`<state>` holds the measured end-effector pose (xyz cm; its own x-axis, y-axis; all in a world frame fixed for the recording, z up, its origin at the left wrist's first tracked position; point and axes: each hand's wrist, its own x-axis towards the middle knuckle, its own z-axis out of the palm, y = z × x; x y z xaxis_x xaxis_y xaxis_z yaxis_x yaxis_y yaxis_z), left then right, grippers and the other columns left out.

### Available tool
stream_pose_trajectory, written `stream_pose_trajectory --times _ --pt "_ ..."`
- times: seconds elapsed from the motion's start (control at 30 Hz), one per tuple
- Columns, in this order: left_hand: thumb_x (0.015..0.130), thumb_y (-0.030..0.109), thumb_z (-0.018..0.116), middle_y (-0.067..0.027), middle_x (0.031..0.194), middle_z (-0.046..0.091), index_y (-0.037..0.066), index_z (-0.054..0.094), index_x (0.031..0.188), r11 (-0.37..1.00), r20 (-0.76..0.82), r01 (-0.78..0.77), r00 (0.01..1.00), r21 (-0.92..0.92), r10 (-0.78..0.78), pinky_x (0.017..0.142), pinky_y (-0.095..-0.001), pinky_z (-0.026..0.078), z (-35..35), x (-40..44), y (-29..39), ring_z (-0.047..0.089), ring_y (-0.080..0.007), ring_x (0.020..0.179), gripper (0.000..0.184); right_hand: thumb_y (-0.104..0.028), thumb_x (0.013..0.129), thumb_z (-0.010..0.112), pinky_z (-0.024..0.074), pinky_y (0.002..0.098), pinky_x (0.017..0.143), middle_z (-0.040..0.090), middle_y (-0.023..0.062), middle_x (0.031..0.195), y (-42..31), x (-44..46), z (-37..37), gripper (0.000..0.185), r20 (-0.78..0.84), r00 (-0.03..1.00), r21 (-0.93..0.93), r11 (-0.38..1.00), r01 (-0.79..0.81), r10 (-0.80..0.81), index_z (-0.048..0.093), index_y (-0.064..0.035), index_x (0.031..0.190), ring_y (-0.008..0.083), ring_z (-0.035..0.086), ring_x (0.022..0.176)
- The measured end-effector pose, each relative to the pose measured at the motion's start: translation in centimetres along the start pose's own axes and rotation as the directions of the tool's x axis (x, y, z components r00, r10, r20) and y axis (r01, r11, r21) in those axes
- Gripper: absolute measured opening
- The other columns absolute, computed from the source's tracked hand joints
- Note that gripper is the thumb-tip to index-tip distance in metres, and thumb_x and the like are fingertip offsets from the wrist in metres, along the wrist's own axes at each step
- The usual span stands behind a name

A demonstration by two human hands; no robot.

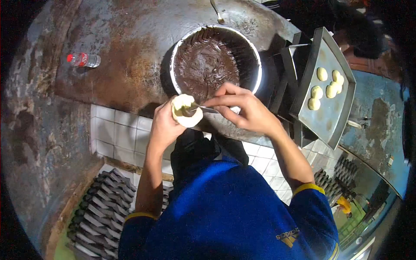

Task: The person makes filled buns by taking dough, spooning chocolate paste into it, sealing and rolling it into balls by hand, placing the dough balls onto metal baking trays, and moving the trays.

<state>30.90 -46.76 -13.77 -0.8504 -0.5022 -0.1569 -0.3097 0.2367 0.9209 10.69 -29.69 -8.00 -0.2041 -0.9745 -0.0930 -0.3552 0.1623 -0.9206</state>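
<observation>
My left hand (164, 123) cups an opened piece of pale dough (193, 121) just in front of a large bowl. Held by its thin handle in my right hand (245, 108) is a slim metal utensil (209, 109); its end dips into the hollow of the dough, and whether it is a spoon or a spatula I cannot tell. Some paste shows inside the dough around the tip. Behind both hands stands the wide, white-rimmed bowl (174, 65), partly filled with thick dark brown paste (208, 65).
On the right, a metal tray (323, 119) carries several pale dough balls (321, 73) and rests tilted on stacked trays. A red-capped plastic bottle (89, 60) lies at the table's left. A brush-like tool (219, 17) lies behind the bowl. The worn table (125, 65) ends before my body.
</observation>
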Motion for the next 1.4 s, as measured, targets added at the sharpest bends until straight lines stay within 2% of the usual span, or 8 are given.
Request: stream_pose_trajectory --times 0.1,0.37,0.5,0.67,1.0,1.13,1.23,1.4 --pt "0.074 0.014 0.092 -0.0152 0.101 0.079 -0.001 0.071 0.111 0.994 0.008 -0.106 0.994 -0.004 0.107 0.085 -0.0379 0.059 0.1 0.4 2.0 0.078 -0.0269 0.094 0.045 0.005 0.082 0.072 0.0557 0.0403 0.085 0.063 0.0101 0.104 -0.1 -0.8 1.2 0.049 -0.08 0.968 -0.344 0.918 0.196 -0.237 0.076 -0.0128 0.127 0.0288 0.066 0.095" --pt "0.079 0.013 0.09 -0.0134 0.102 0.08 -0.001 0.071 0.113 0.952 -0.012 -0.274 0.96 0.134 0.279 0.085 -0.0356 0.059 0.0 0.6 2.1 0.079 -0.0237 0.095 0.042 -0.001 0.087 0.069 0.0571 0.0403 0.085 0.062 0.0091 0.107 -1.0 -6.2 4.1 0.047 -0.331 0.938 -0.257 0.966 0.02 -0.107 0.073 -0.0163 0.131 0.0307 0.067 0.095" --pt "0.082 0.007 0.087 -0.0106 0.108 0.079 -0.002 0.071 0.119 0.984 0.006 -0.174 0.985 -0.039 0.174 0.091 -0.0332 0.058 0.8 1.2 1.3 0.075 -0.0172 0.101 0.041 -0.002 0.092 0.062 0.0557 0.0374 0.084 0.067 0.0155 0.103 6.2 -11.4 8.0 0.029 -0.559 0.822 0.013 0.992 -0.129 0.114 0.073 -0.0019 0.119 0.0301 0.069 0.095" --pt "0.082 0.006 0.085 -0.0123 0.11 0.079 -0.004 0.069 0.121 0.995 0.233 -0.096 0.967 -0.04 0.103 0.093 -0.033 0.057 1.7 1.9 3.8 0.075 -0.0176 0.102 0.043 -0.019 0.095 0.064 0.0545 0.051 0.093 0.072 0.0241 0.112 21.8 -22.2 13.9 0.028 -0.514 0.568 0.0 0.662 -0.75 0.643 0.07 -0.0003 0.116 0.0458 0.07 0.101" --pt "0.08 0.017 0.085 -0.0165 0.099 0.079 -0.003 0.069 0.114 0.988 0.522 -0.145 0.839 -0.054 0.152 0.08 -0.0379 0.059 5.6 2.6 8.2 0.079 -0.0243 0.093 0.043 -0.039 0.072 0.096 0.0498 0.0419 0.109 0.057 0.0191 0.139 -1.7 -10.3 1.8 0.096 -0.446 0.894 -0.037 0.997 -0.07 0.046 0.053 -0.0047 0.15 0.0345 0.059 0.13" --pt "0.079 0.013 0.084 -0.0146 0.096 0.077 -0.003 0.067 0.113 0.946 0.563 -0.318 0.793 0.06 0.231 0.078 -0.0354 0.059 5.0 2.8 8.1 0.076 -0.0208 0.09 0.041 -0.029 0.073 0.096 0.0541 0.0404 0.099 0.064 0.0161 0.125 -2.7 -9.2 0.2 0.07 -0.337 0.939 -0.017 0.997 -0.079 0.068 0.068 -0.0026 0.132 0.0312 0.066 0.114" --pt "0.086 0.006 0.08 -0.0059 0.113 0.071 -0.001 0.06 0.13 0.956 0.667 0.167 0.744 -0.243 0.039 0.08 -0.0276 0.058 4.2 2.2 7.9 0.069 -0.0132 0.097 0.049 -0.022 0.081 0.091 0.0565 0.0355 0.09 0.07 0.0112 0.111 -2.4 -8.9 0.0 0.044 -0.386 0.919 0.07 0.996 -0.055 0.077 0.074 -0.001 0.116 0.0228 0.07 0.099" --pt "0.097 0.009 0.072 0.0013 0.11 0.063 0.006 0.049 0.143 0.818 0.731 0.404 0.682 -0.409 0.029 0.075 -0.0212 0.053 2.5 1.0 9.6 0.059 -0.0043 0.087 0.052 -0.016 0.094 0.081 0.0565 0.0305 0.086 0.073 0.0052 0.102 -3.0 -8.9 -0.1 0.029 -0.378 0.87 0.355 0.917 -0.18 0.317 0.076 -0.0004 0.117 0.0123 0.068 0.094"
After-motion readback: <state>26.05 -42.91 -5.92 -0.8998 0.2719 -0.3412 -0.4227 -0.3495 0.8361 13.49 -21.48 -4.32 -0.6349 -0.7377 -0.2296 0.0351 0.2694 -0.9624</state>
